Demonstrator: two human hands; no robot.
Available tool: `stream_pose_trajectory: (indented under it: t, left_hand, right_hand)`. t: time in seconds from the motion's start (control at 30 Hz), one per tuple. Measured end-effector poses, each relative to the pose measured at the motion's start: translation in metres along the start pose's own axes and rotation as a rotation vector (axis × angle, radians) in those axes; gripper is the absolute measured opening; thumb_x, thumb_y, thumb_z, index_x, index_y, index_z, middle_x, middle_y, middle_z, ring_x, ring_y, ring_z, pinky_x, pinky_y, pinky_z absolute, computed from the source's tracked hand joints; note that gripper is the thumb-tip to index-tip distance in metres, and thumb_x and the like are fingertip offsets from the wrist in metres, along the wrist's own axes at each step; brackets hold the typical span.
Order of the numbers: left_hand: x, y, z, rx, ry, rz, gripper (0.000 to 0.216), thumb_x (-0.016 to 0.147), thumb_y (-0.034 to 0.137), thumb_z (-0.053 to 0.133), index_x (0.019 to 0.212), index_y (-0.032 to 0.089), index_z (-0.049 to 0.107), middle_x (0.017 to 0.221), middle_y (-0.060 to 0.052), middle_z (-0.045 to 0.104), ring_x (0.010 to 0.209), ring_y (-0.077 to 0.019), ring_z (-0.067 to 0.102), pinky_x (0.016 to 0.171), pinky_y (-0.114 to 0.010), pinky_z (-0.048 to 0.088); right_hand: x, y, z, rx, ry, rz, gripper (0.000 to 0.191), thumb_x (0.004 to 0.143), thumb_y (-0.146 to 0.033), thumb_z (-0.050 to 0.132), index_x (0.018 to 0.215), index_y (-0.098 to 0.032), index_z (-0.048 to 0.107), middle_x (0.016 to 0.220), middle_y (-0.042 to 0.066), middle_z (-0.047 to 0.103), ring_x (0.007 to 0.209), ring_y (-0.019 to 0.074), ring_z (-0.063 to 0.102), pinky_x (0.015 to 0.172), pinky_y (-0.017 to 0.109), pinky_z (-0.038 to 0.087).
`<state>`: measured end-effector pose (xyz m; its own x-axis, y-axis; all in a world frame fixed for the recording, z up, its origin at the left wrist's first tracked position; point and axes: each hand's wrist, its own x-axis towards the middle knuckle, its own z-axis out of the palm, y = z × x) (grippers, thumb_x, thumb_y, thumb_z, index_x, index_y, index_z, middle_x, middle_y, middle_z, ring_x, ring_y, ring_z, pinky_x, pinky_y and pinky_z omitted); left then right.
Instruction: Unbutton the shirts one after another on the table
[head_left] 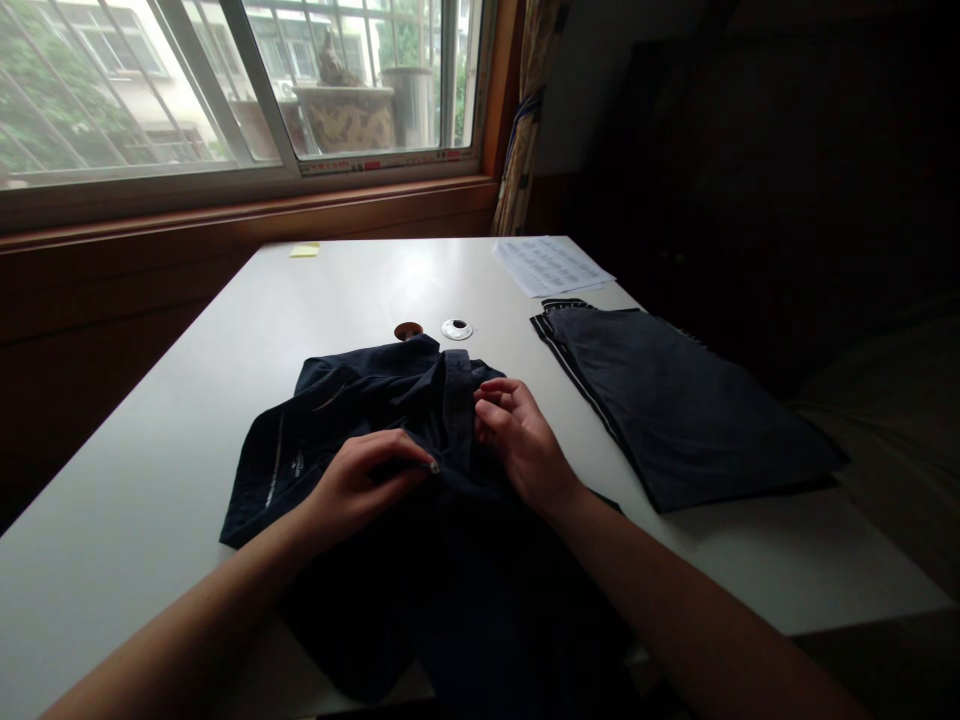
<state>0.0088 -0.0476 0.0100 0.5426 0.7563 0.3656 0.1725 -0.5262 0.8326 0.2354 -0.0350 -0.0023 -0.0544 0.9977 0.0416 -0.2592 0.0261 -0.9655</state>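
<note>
Dark shirt (360,420) lies rumpled at centre frame on the white surface (187,380), collar end towards the window. Its lower part hangs over the near edge.

Left hand (360,485): thumb and forefinger pinched together on the cloth at the front opening, with a small pale spot at the fingertips, possibly a button.

Right hand (521,440): fingers curled in over the vertical front strip, just right of the left hand. Cannot tell whether it nips the cloth or only rests on it.

The hands are close together but not touching, both on top of the shirt at its middle.

Step in hand, as judged: work on the shirt front, either doing up or squaring the opening. The garment is not yet laid flat.

Next move likely calls for fine two-handed work: one hand holds the strip taut while the other lines up the edge. The left side is bunched and will need smoothing.

Also present: a folded dark garment (675,400) at right of frame, well apart from the hands, and printed sheets (547,265) beyond it. A round cable hole (408,331) and its white cap (457,329) lie just past the collar. A yellow note (304,251) lies at the far edge.
</note>
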Motion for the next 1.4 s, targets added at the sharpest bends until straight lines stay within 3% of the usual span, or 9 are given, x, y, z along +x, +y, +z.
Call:
stream_pose_trajectory:
  t: [0.2, 0.27, 0.37, 0.5, 0.9, 1.23, 1.4]
  left_hand:
    - [-0.0008, -0.0007, 0.0, 0.008, 0.0, -0.009, 0.01, 0.091, 0.018, 0.065, 0.1, 0.017, 0.07, 0.092, -0.006, 0.072, 0.083, -0.0169, 0.068, 0.077, -0.028, 0.053]
    - [-0.0012, -0.0018, 0.0003, 0.01, 0.001, -0.01, 0.01, 0.092, 0.02, 0.065, 0.1, 0.017, 0.07, 0.092, -0.007, 0.072, 0.083, -0.0175, 0.068, 0.076, -0.029, 0.053]
    - [-0.0015, -0.0032, 0.0007, 0.013, 0.005, -0.009, 0.011, 0.092, 0.022, 0.065, 0.1, 0.017, 0.07, 0.092, -0.008, 0.073, 0.083, -0.0179, 0.068, 0.076, -0.029, 0.054]
    - [-0.0013, -0.0026, 0.0006, 0.021, 0.004, -0.011, 0.01, 0.091, 0.019, 0.065, 0.099, 0.017, 0.07, 0.091, -0.006, 0.072, 0.082, -0.0167, 0.067, 0.076, -0.028, 0.053]
    - [-0.001, -0.0023, 0.0002, 0.013, 0.0, -0.011, 0.011, 0.091, 0.021, 0.065, 0.1, 0.017, 0.07, 0.091, -0.007, 0.072, 0.083, -0.0175, 0.068, 0.076, -0.028, 0.053]
    - [-0.0016, -0.0022, 0.0, -0.015, -0.007, -0.019, 0.012, 0.091, 0.016, 0.065, 0.102, 0.018, 0.07, 0.093, -0.005, 0.072, 0.085, -0.0161, 0.067, 0.079, -0.027, 0.052]
    - [-0.0038, -0.0017, -0.0022, -0.052, 0.0, -0.091, 0.019, 0.091, 0.018, 0.066, 0.109, 0.019, 0.07, 0.098, -0.006, 0.072, 0.09, -0.0173, 0.067, 0.082, -0.028, 0.052]
  right_hand:
    - [-0.0053, -0.0033, 0.0026, -0.12, -0.153, 0.048, 0.049, 0.079, -0.043, 0.075, 0.118, -0.028, 0.049, 0.1, 0.0, 0.061, 0.086, 0.0163, 0.061, 0.075, 0.029, 0.049]
    - [-0.0072, -0.0052, 0.0036, -0.153, -0.207, 0.042, 0.045, 0.08, -0.042, 0.075, 0.114, -0.027, 0.052, 0.098, 0.001, 0.064, 0.09, 0.0185, 0.062, 0.079, 0.031, 0.049]
    - [-0.0083, -0.0074, 0.0033, -0.277, -0.247, 0.051, 0.028, 0.083, -0.046, 0.071, 0.095, -0.022, 0.063, 0.089, 0.001, 0.066, 0.082, 0.0188, 0.061, 0.072, 0.03, 0.048]
    - [-0.0071, -0.0084, 0.001, -0.403, -0.189, 0.037, 0.031, 0.085, -0.05, 0.068, 0.08, -0.019, 0.066, 0.078, 0.001, 0.064, 0.071, 0.0161, 0.055, 0.063, 0.028, 0.043]
    - [-0.0052, -0.0036, 0.0006, -0.275, -0.14, 0.042, 0.03, 0.088, -0.049, 0.067, 0.094, -0.02, 0.069, 0.087, 0.002, 0.067, 0.077, 0.0178, 0.059, 0.069, 0.029, 0.047]
    - [-0.0049, -0.0044, -0.0015, -0.238, -0.091, 0.037, 0.029, 0.087, -0.05, 0.068, 0.087, -0.021, 0.064, 0.08, 0.0, 0.062, 0.069, 0.0146, 0.053, 0.062, 0.027, 0.043]
    - [-0.0018, -0.0068, -0.005, -0.122, -0.011, 0.05, 0.031, 0.084, -0.05, 0.071, 0.084, -0.021, 0.061, 0.075, -0.003, 0.059, 0.064, 0.0123, 0.05, 0.058, 0.025, 0.042]
